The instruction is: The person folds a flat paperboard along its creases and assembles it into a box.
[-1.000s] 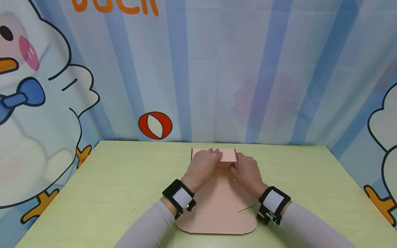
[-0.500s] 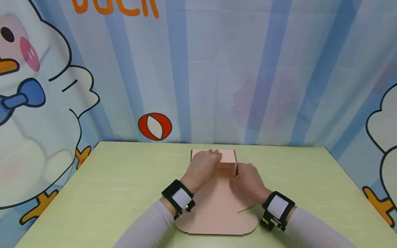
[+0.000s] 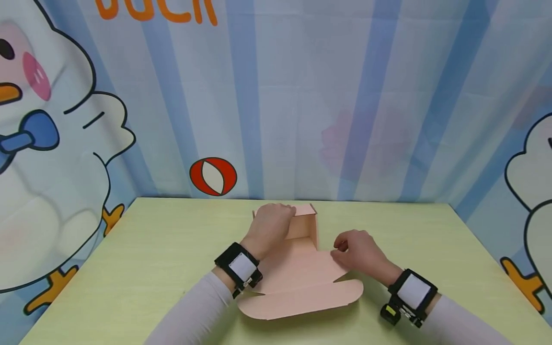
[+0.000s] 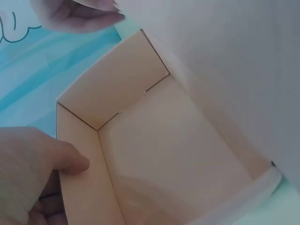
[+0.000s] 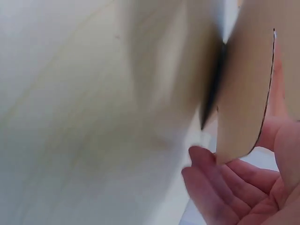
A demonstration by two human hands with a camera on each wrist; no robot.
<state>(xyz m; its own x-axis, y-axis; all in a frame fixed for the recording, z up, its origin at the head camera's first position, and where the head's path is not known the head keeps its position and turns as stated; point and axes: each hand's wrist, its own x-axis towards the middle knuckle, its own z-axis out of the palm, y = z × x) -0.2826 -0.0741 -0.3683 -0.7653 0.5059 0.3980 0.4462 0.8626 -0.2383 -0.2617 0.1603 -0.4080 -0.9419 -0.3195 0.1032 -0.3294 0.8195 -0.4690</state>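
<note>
A pinkish-brown cardboard box (image 3: pixel 302 268) stands part-folded on the table, its tray part at the back and its lid panel spread toward me. My left hand (image 3: pixel 270 227) grips the tray's far wall. In the left wrist view, the left thumb lies on the wall's inside while curled fingers show outside it. My right hand (image 3: pixel 360 254) is at the lid's right side flap (image 5: pixel 243 108), fingers loosely curled. In the right wrist view the flap passes between thumb and fingers, the fingertips at its lower corner. The front flap (image 3: pixel 302 299) is tilted, its left end nearer me.
The pale green table (image 3: pixel 172 258) extends around the box. Behind it hangs a blue striped cloth (image 3: pixel 297 105) with printed ducks and a red ball (image 3: pixel 213 176).
My right hand has left the tray's right corner and come toward me to the side flap. The box has turned slightly and its front flap has lifted; my left hand has shifted left with it.
</note>
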